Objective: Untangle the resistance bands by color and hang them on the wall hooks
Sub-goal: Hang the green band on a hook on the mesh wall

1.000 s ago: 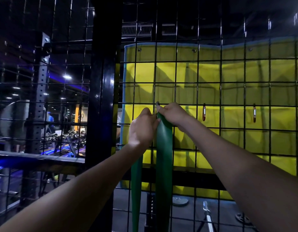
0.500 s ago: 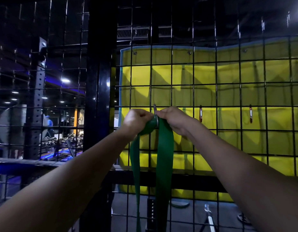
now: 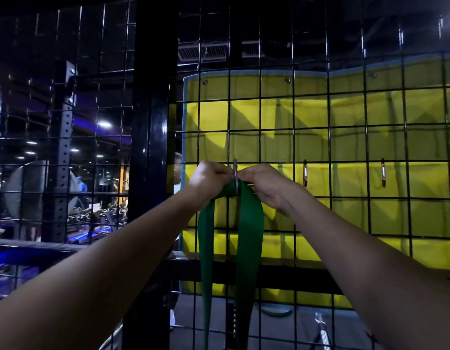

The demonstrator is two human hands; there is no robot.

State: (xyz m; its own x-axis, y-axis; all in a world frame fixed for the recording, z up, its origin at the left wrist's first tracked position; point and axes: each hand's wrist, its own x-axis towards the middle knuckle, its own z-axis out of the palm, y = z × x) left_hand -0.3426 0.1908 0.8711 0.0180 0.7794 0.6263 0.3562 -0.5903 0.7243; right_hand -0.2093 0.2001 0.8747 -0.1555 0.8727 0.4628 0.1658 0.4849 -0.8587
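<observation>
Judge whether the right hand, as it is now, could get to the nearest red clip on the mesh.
Probably yes. The red clip hangs on the mesh just beside the right hand, with nothing between them. But that hand is busy holding the green band at the hook, so it must let go first.

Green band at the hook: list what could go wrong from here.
1. The green band is bunched at the metal hook between the left hand and the right hand. Whether it sits fully inside cannot be told, so it may slip off on release.
2. Its two strands hang long against the wire grid and could snag.
3. Both hands crowd the hook, so fingers might get pinched.
</observation>
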